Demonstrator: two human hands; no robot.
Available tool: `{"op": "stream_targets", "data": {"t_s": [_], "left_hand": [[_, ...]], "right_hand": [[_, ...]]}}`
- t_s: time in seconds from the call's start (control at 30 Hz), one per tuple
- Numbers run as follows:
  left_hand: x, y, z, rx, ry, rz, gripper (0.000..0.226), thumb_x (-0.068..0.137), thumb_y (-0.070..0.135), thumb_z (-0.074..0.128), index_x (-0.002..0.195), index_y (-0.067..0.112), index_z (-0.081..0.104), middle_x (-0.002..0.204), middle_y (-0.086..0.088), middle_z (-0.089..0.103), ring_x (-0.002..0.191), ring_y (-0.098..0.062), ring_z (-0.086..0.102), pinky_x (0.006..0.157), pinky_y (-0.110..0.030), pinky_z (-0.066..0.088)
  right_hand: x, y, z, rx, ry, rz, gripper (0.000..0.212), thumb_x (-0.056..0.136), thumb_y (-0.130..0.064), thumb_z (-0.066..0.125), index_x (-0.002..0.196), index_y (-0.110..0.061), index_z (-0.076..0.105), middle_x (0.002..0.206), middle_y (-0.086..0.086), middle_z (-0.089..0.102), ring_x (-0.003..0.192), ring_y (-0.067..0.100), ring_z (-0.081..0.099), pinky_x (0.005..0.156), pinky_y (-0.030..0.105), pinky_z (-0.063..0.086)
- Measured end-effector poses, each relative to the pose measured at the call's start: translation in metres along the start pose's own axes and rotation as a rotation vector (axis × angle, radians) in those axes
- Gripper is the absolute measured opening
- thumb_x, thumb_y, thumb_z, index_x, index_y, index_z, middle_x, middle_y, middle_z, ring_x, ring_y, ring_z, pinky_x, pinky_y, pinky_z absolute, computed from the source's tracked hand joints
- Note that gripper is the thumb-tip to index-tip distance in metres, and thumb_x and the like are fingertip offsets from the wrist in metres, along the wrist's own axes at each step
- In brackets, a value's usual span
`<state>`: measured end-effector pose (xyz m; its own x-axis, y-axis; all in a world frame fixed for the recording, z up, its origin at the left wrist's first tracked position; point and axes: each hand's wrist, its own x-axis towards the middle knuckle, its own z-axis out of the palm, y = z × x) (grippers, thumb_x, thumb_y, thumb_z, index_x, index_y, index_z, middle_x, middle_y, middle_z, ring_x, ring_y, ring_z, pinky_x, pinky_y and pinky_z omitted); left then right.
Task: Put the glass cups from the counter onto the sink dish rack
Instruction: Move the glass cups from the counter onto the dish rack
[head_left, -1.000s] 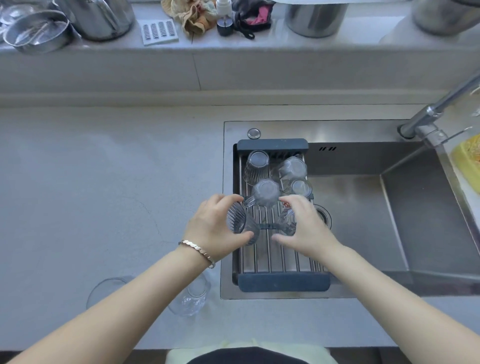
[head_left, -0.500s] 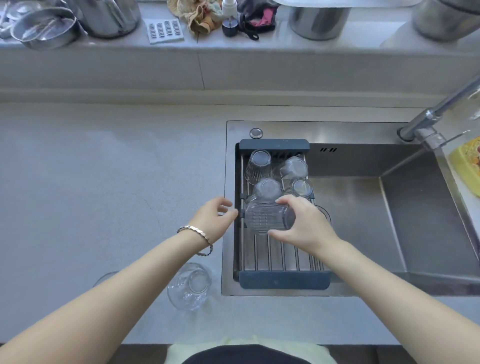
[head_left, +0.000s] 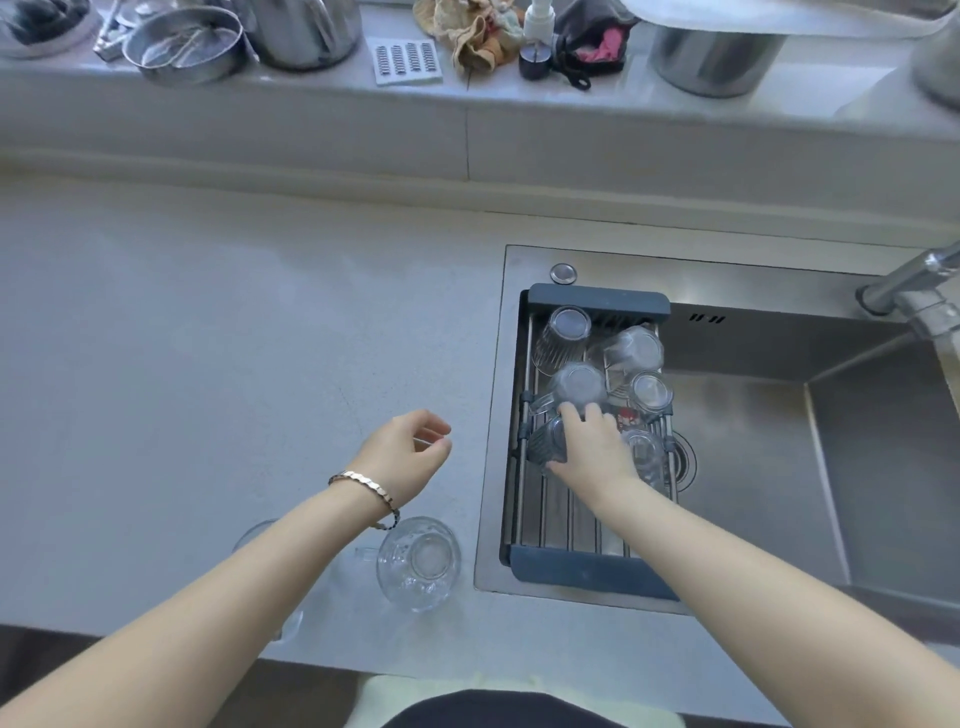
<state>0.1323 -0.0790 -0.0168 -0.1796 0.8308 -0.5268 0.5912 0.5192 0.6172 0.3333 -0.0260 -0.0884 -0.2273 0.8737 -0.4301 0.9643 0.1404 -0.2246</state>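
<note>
A dark-framed dish rack (head_left: 587, 574) spans the left end of the steel sink and holds several clear glass cups upside down, one at the back left (head_left: 563, 338). My right hand (head_left: 592, 452) rests over a ribbed glass cup (head_left: 545, 444) standing on the rack's bars, fingers wrapped on it. My left hand (head_left: 408, 452), with a bracelet at the wrist, hovers over the counter left of the rack, fingers loosely curled and holding nothing. A clear glass cup (head_left: 418, 564) sits on the counter near the front edge; another glass (head_left: 252, 532) is mostly hidden under my left forearm.
The sink basin (head_left: 753, 467) opens to the right of the rack, with a faucet (head_left: 914, 291) at the far right. A raised ledge behind the counter carries metal pots (head_left: 306, 28), a steel bowl (head_left: 184, 44), rags and a spray bottle (head_left: 535, 39).
My left hand let go of the ribbed cup and drew back left over the counter. My right hand turned the cup and set it down onto the rack bars.
</note>
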Motion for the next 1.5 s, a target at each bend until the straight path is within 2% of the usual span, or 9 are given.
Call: {"op": "stream_targets", "data": {"t_s": [0.2, 0.37, 0.47, 0.7, 0.93, 1.1, 1.23, 1.33, 1.5], "left_hand": [[-0.010, -0.012, -0.012, 0.174, -0.019, 0.025, 0.027, 0.092, 0.023, 0.051, 0.117, 0.014, 0.058, 0.120, -0.005, 0.061, 0.108, -0.019, 0.057, 0.095, -0.032, 0.046], [-0.029, -0.040, -0.035, 0.740, -0.092, -0.094, 0.050, 0.090, 0.043, 0.046, 0.134, 0.021, 0.040, 0.137, -0.004, 0.046, 0.125, -0.026, 0.046, 0.101, -0.041, 0.045], [-0.043, -0.063, -0.041, 0.838, -0.176, -0.268, 0.060, 0.083, 0.052, 0.050, 0.134, 0.023, 0.036, 0.137, -0.003, 0.042, 0.126, -0.028, 0.043, 0.099, -0.045, 0.045], [-0.064, -0.092, -0.035, 0.643, -0.111, -0.396, 0.058, 0.078, 0.033, 0.060, 0.128, 0.021, 0.033, 0.127, -0.012, 0.038, 0.113, -0.037, 0.046, 0.074, -0.035, 0.047], [-0.066, -0.068, -0.022, 0.539, 0.037, -0.171, 0.063, 0.070, 0.036, 0.066, 0.124, 0.022, 0.036, 0.119, -0.006, 0.047, 0.108, -0.032, 0.050, 0.079, -0.034, 0.046], [-0.064, -0.028, 0.003, 0.434, 0.088, 0.036, 0.067, 0.070, 0.035, 0.067, 0.128, 0.024, 0.036, 0.126, -0.003, 0.046, 0.114, -0.029, 0.047, 0.088, -0.036, 0.048], [-0.061, 0.000, 0.024, 0.433, 0.058, 0.141, 0.065, 0.070, 0.034, 0.067, 0.128, 0.025, 0.038, 0.127, -0.002, 0.047, 0.114, -0.028, 0.049, 0.091, -0.035, 0.048], [-0.059, 0.014, 0.035, 0.454, 0.023, 0.190, 0.065, 0.070, 0.034, 0.067, 0.128, 0.026, 0.038, 0.126, -0.002, 0.047, 0.113, -0.028, 0.049, 0.089, -0.035, 0.049], [-0.057, 0.026, 0.044, 0.491, -0.002, 0.235, 0.064, 0.069, 0.033, 0.067, 0.126, 0.025, 0.039, 0.122, -0.003, 0.048, 0.111, -0.028, 0.050, 0.091, -0.036, 0.049]], "right_hand": [[-0.028, -0.010, -0.014, 0.050, 0.097, -0.201, 0.073, 0.077, -0.018, 0.070, 0.138, -0.013, 0.031, 0.137, 0.010, 0.039, 0.128, 0.028, 0.033, 0.106, 0.039, 0.036], [-0.071, -0.049, -0.019, 0.307, -0.345, -0.546, 0.092, 0.064, -0.021, 0.082, 0.140, -0.022, 0.029, 0.145, -0.002, 0.036, 0.135, 0.010, 0.030, 0.112, 0.018, 0.020], [-0.081, -0.070, 0.000, 0.315, -0.406, -0.602, 0.101, 0.060, -0.024, 0.086, 0.141, -0.020, 0.026, 0.145, -0.003, 0.036, 0.134, 0.007, 0.032, 0.102, 0.005, 0.015], [-0.085, -0.085, 0.035, 0.496, -0.332, -0.423, 0.091, 0.061, -0.025, 0.084, 0.134, -0.024, 0.030, 0.139, -0.005, 0.043, 0.129, 0.010, 0.041, 0.105, 0.018, 0.029], [-0.095, -0.051, 0.018, 1.069, -0.168, -0.080, 0.075, 0.044, -0.035, 0.083, 0.111, -0.033, 0.050, 0.105, -0.003, 0.057, 0.098, 0.011, 0.056, 0.090, 0.025, 0.046], [-0.110, 0.018, -0.020, 1.466, -0.286, 0.152, 0.066, 0.047, -0.041, 0.081, 0.104, -0.022, 0.055, 0.103, 0.003, 0.059, 0.092, 0.021, 0.061, 0.066, 0.025, 0.056], [-0.126, 0.064, -0.042, 1.326, -0.316, 0.346, 0.039, 0.071, -0.023, 0.072, 0.102, -0.024, 0.048, 0.100, -0.010, 0.054, 0.081, 0.002, 0.057, 0.069, 0.037, 0.058], [-0.125, 0.086, -0.043, 1.028, -0.225, 0.445, 0.063, 0.073, -0.018, 0.078, 0.117, -0.018, 0.033, 0.111, -0.001, 0.051, 0.096, 0.015, 0.055, 0.070, 0.036, 0.053], [-0.107, 0.085, -0.042, 0.472, -0.053, 0.202, 0.069, 0.063, -0.031, 0.079, 0.122, -0.023, 0.043, 0.124, 0.000, 0.047, 0.106, 0.015, 0.049, 0.091, 0.030, 0.043]]}}
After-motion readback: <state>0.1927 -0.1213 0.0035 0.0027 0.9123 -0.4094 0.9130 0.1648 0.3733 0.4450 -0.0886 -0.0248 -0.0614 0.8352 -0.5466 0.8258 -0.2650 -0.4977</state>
